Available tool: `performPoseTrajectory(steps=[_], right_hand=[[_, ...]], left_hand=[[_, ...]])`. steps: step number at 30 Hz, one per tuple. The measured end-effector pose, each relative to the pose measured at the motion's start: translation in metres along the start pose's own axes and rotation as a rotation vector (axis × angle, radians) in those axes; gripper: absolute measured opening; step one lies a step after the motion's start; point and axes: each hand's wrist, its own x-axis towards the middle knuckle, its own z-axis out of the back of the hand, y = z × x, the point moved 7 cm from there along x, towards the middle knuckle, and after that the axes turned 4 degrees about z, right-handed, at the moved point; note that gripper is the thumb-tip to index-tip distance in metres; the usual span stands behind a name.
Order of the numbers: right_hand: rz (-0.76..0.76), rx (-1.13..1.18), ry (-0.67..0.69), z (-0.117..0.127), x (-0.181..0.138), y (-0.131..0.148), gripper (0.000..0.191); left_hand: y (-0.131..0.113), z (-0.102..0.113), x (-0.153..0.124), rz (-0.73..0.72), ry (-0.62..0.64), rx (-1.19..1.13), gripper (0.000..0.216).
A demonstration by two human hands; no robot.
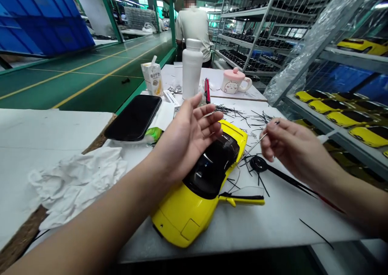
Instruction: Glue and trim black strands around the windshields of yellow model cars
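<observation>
A yellow model car [188, 210] with a black roof and windows stands on the white worktable, one door [245, 199] swung out. My left hand [197, 135] is over the car's roof, palm turned up and fingers loosely bent apart, with nothing in it. My right hand [291, 143] pinches a thin metal rod-like tool [253, 147] between thumb and fingertips. The tool slants down to the car's side near the rear. Below the right hand lies a black round-headed object with a long handle [258, 163]. Thin black strips [228, 111] are scattered around the car.
A phone [133, 117] and a crumpled white cloth [81, 178] lie at left. Behind stand a drink carton [152, 79], a white bottle [192, 68] and a pink-lidded mug [233, 81]. Racks with yellow cars [345, 123] line the right. A person [194, 26] stands beyond.
</observation>
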Motion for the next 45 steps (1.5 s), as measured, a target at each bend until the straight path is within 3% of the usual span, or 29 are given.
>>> performPoseTrajectory(steps=[6, 14, 21, 26, 41, 45], right_hand=[[-0.010, 0.035, 0.132, -0.018, -0.008, -0.017, 0.036], [0.043, -0.004, 0.184, -0.026, -0.017, -0.017, 0.031], [0.211, -0.163, 0.257, -0.032, -0.028, -0.008, 0.024], [0.346, -0.268, 0.269, -0.035, -0.034, 0.001, 0.026], [0.406, -0.388, 0.268, -0.039, -0.033, -0.002, 0.033], [0.425, -0.465, 0.273, -0.031, -0.036, 0.012, 0.028]], left_hand=[[-0.002, -0.004, 0.000, 0.037, -0.016, -0.007, 0.045], [-0.001, -0.005, 0.000, 0.066, 0.036, -0.066, 0.044], [0.008, -0.028, -0.022, 0.161, 0.451, -0.057, 0.043], [0.017, -0.031, -0.030, 0.200, 0.575, -0.041, 0.031], [0.021, -0.033, -0.034, 0.189, 0.577, 0.064, 0.036], [0.023, -0.031, -0.032, 0.178, 0.568, 0.085, 0.038]])
